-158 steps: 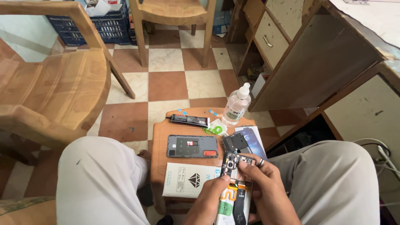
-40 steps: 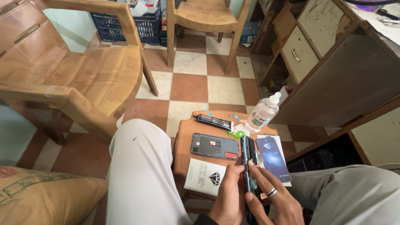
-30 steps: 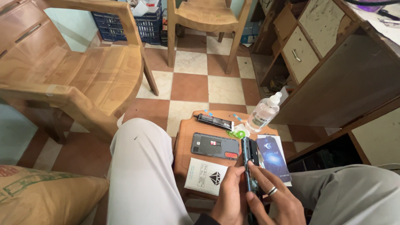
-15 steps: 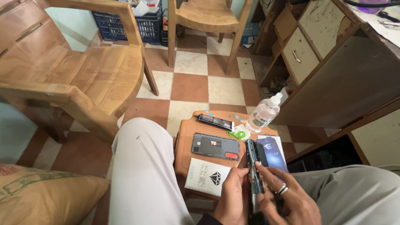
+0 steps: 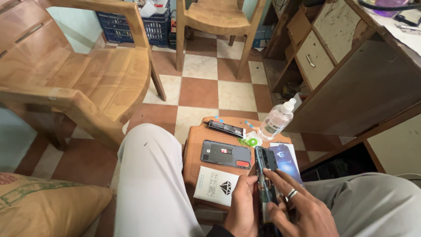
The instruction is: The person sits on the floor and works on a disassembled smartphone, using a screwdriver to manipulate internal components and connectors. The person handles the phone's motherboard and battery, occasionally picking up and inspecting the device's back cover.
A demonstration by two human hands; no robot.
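Opened phone [image 5: 266, 184] held edge-up between both hands, just above the near edge of a small wooden stool [image 5: 195, 153] that serves as tabletop. Left hand [image 5: 243, 210] clamped on the left long edge, thumb and fingers pinching the frame. Right hand [image 5: 302, 210], ring on one finger, closed over the right edge, fingertips [image 5: 268, 172] resting on the exposed inside.

Probably light and stiff, yet fragile: thin frame, bare circuitry, likely glass on the hidden face. Smooth edges, so apt to slip; best taken by the long sides, never by the open interior or by pressure on its middle.

On the stool: a detached back cover [image 5: 226, 154] lying flat, a white card [image 5: 217, 191] near the left hand, a blue packet [image 5: 285, 158] just behind the phone, a black tube [image 5: 226, 128], green rings [image 5: 249, 141], a clear bottle [image 5: 276, 120] upright at the far corner.
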